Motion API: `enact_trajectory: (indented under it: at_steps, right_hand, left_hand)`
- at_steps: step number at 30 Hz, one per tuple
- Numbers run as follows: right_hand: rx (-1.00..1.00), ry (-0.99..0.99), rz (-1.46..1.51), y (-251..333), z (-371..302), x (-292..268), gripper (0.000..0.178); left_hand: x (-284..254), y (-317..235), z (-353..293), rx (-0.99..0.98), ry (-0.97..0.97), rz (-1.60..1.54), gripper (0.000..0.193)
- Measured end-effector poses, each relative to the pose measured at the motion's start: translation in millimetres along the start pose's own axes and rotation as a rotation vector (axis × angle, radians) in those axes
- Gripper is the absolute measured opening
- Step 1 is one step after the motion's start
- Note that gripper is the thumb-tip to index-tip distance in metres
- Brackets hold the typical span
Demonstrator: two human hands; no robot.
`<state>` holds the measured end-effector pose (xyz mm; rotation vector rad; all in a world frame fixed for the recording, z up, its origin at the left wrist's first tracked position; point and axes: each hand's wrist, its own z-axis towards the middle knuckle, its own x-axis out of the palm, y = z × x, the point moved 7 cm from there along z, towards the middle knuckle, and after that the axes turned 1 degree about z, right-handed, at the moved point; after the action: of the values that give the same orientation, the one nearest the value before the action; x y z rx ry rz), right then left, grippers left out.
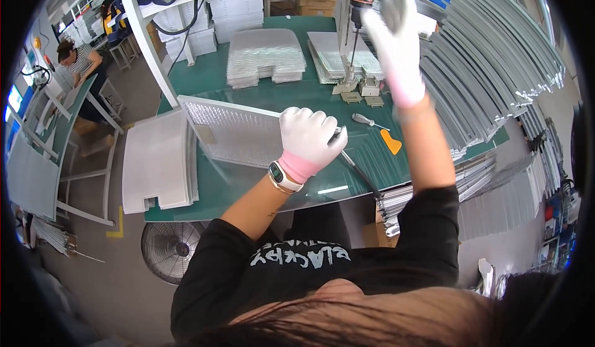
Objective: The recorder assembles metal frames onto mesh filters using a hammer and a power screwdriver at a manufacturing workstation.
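Observation:
My left hand, in a white glove with a pink cuff, is closed round the upper right corner of a framed mesh panel. The panel stands tilted on edge above the green tabletop. My right hand, gloved alike, is raised and blurred by motion. Its thumb stands apart from its stretched fingers, beside a hanging electric screwdriver with a long thin bit. Under the bit is a small metal fixture. A screwdriver with a pale handle and an orange-yellow flat piece lie near my right forearm.
Stacks of mesh sheets lie at the left edge, at the back and behind the fixture. Many long grey strips are racked on the right. A white post rises on the left. A floor fan stands below.

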<state>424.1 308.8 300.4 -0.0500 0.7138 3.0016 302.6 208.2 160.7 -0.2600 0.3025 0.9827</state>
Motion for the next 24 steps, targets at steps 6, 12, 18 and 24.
enact_trajectory:
  at_steps: [6, 12, 18, 24]
  right_hand:
    - [0.004, 0.135, 0.050, 4, 78, 25, 0.068]
    - [-0.011, 0.519, 1.391, 4, 49, 39, 0.011]
    - [-0.075, 0.645, 1.302, -10, 49, 36, 0.011]
    - [0.416, 0.462, 1.030, 1, -15, 71, 0.055]
  left_hand:
    - [15, 5, 11, -0.022, 0.026, -0.019, 0.024]
    - [19, 12, 12, -0.020, 0.023, -0.035, 0.024]
    - [19, 6, 14, 0.006, -0.031, -0.097, 0.023]
    - [19, 13, 8, -0.079, 0.092, -0.126, 0.012]
